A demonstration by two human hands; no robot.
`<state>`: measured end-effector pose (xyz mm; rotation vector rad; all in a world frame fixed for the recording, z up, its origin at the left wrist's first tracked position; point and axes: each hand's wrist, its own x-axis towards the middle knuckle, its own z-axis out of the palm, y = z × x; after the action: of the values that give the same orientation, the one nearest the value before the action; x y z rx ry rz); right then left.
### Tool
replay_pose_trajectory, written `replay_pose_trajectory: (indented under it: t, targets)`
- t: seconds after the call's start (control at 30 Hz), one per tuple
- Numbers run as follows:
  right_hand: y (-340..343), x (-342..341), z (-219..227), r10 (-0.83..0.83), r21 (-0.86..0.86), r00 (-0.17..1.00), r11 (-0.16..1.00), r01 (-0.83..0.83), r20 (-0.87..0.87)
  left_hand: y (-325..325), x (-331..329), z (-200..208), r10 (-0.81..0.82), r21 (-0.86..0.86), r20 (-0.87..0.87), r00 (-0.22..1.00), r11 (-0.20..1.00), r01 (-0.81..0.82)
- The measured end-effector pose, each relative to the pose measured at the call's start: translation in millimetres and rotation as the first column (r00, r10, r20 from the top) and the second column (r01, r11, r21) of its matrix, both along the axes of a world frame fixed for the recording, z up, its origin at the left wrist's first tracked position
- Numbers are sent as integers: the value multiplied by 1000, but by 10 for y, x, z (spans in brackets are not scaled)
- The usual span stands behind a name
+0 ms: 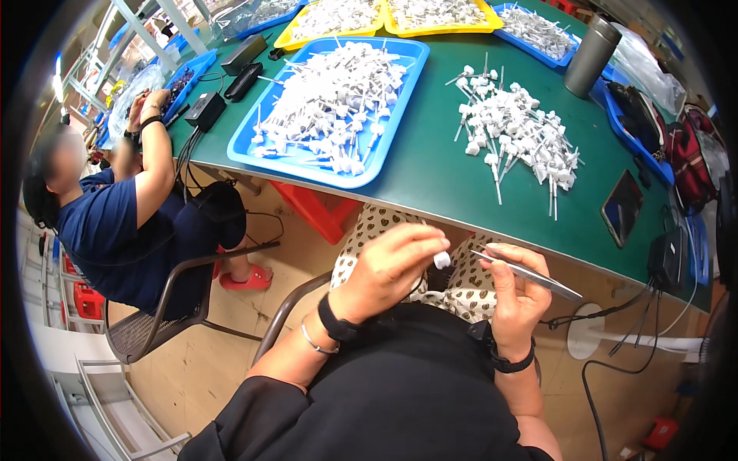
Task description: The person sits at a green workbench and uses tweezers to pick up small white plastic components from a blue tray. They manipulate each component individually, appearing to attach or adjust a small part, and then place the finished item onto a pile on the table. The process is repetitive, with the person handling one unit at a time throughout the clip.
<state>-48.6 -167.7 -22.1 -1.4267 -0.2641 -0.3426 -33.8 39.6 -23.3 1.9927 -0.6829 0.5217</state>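
Over my lap, my left hand (pixel 393 265) is closed, its fingertips pinching a small white plastic part (pixel 442 260). A little to its right, my right hand (pixel 516 296) grips a pair of metal tweezers (pixel 538 279); their narrow tips point toward the white part, with a gap between. Beyond my hands, a blue tray (pixel 244 142) on the green table (pixel 430 165) is heaped with similar white parts on thin stems. A loose pile of such parts (pixel 515 123) lies directly on the table to the tray's right.
Yellow trays (pixel 453 31) of white parts stand at the back. A grey metal flask (pixel 592 58), a phone (pixel 623 207) and a black box with cables (pixel 667 257) are on the right. At left, a co-worker in a dark blue shirt (pixel 100 223) sits in a chair (pixel 165 330).
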Motion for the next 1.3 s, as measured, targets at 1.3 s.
replay_pose_trajectory:
  t: [1.3]
  targets:
    - [-166, -12, 37, -111, -24, 988, 993, 114, 111, -227, 1348, 470, 262, 103, 192, 946, 953, -285]
